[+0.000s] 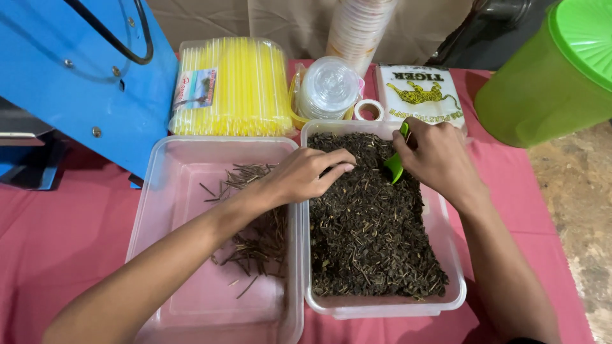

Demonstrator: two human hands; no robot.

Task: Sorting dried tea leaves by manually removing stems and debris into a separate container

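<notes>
Two clear plastic tubs stand side by side on a pink cloth. The right tub (pixel 454 267) is full of dark dried tea leaves (pixel 370 236). The left tub (pixel 156 191) holds a small scatter of thin brown stems (pixel 258 239). My left hand (pixel 306 173) reaches over the tubs' shared edge, fingers pinched down into the leaves at the far end. My right hand (pixel 437 156) grips a small green scoop (pixel 395 162), its tip dug into the leaves just right of my left fingertips.
A blue machine (pixel 83 76) stands at the back left. Behind the tubs lie a pack of yellow straws (pixel 229 86), a stack of clear lids (pixel 328 88), a tape roll (pixel 368 110), stacked cups (pixel 358 25) and a white packet (pixel 421 92). A green jug (pixel 548 76) is at right.
</notes>
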